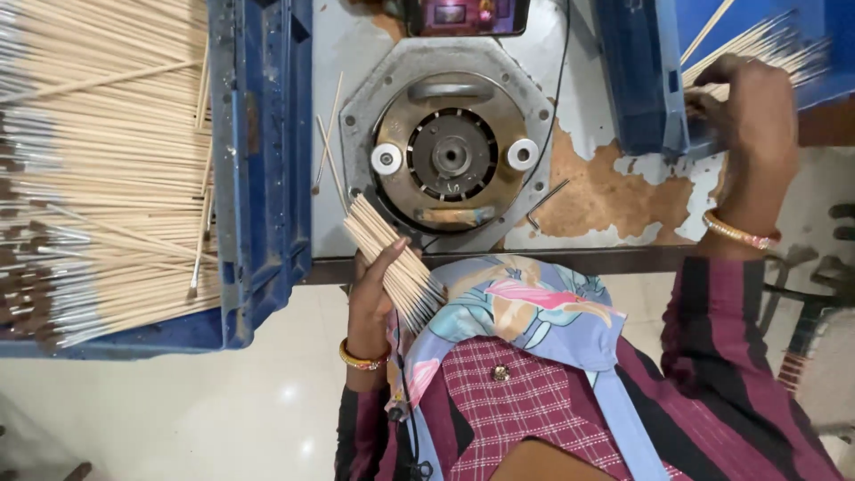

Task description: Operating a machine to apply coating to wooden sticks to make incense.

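While the left hand [374,298] clenches a bundle of thin sticks [396,263], its long axis slanting up toward the round machine head [450,156] just beyond, the right hand [753,125] grasps loose sticks in the blue tray [641,80] right of that head.

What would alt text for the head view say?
The left hand grips a fan of thin sticks before a round metal machine, while the right hand reaches into a blue bin of sticks. Another blue tray sits left.
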